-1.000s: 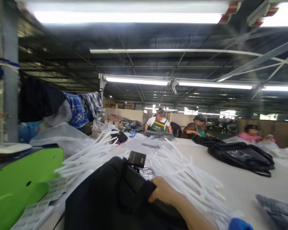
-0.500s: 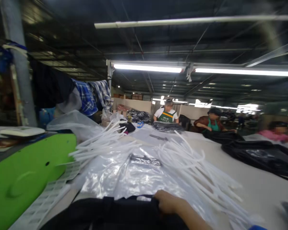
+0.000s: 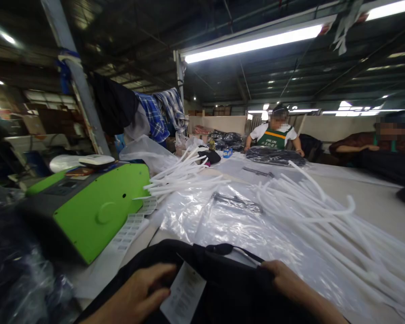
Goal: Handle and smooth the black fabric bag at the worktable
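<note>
Now | black garment [image 3: 219,288] lies at near table edge, under my hands | L hand [image 3: 140,292] fingers curled, pinching white tag [image 3: 184,297] | R hand [image 3: 283,281] closed on cloth edge | I judge it soft, light, floppy; hold by folded edge w/ both hands | clear plastic bags [image 3: 229,220] just beyond

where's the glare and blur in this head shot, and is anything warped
Head view: the ceiling tube light blows out white; clear plastic bags catch sheen; both hands and the black garment are soft at the bottom edge; the grey pillar leans from wide-angle distortion.
</note>
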{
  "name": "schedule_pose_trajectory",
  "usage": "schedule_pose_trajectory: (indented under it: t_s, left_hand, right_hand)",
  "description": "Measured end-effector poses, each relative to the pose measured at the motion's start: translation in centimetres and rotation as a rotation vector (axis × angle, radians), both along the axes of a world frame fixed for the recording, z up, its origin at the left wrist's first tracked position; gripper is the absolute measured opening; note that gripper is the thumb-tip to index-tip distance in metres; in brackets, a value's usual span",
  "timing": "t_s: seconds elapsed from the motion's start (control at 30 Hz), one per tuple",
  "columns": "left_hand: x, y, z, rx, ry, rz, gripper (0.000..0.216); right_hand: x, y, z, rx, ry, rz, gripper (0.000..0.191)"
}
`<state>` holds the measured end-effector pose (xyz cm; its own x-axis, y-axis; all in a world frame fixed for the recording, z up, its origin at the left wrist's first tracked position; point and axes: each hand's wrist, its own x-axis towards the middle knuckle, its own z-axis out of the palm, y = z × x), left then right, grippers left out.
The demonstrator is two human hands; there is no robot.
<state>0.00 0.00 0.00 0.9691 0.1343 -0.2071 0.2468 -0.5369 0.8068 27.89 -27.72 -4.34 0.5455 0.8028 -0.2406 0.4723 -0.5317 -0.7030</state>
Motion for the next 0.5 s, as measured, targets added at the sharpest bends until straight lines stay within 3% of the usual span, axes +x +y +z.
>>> schedule_pose_trajectory:
  t_s: [0.03,0.07,0.17,0.3,0.4,0.5]
  left_hand:
    - [1.8,1.1,0.0,0.101,-0.028,0.063,0.056]
    - [3.5,1.9,-0.1,0.323,-0.016,0.061,0.065]
    - [7.7,3.1,-1.0,0.576,0.04,-0.149,0.074]
    - [10.1,2.4,-2.1,0.506,-0.032,-0.315,0.07]
    - [10.1,1.5,-2.1,0.465,-0.072,-0.356,0.061]
    - [9.0,1.2,-1.8,0.465,-0.125,-0.455,0.041]
  right_hand:
    - [-0.2,-0.3,-0.3,0.005,-0.003,-0.002,0.036]
    - [-0.5,-0.5,-0.6,0.007,-0.011,-0.006,0.035]
    - [-1.3,-1.0,-1.7,0.024,-0.056,-0.028,0.042]
    - [-2.7,-1.6,-2.5,0.035,-0.235,-0.058,0.065]
    - [-3.8,-1.9,-2.4,0.075,-0.393,-0.017,0.059]
    - [-4.4,-2.2,-2.2,0.186,-0.417,0.054,0.047]
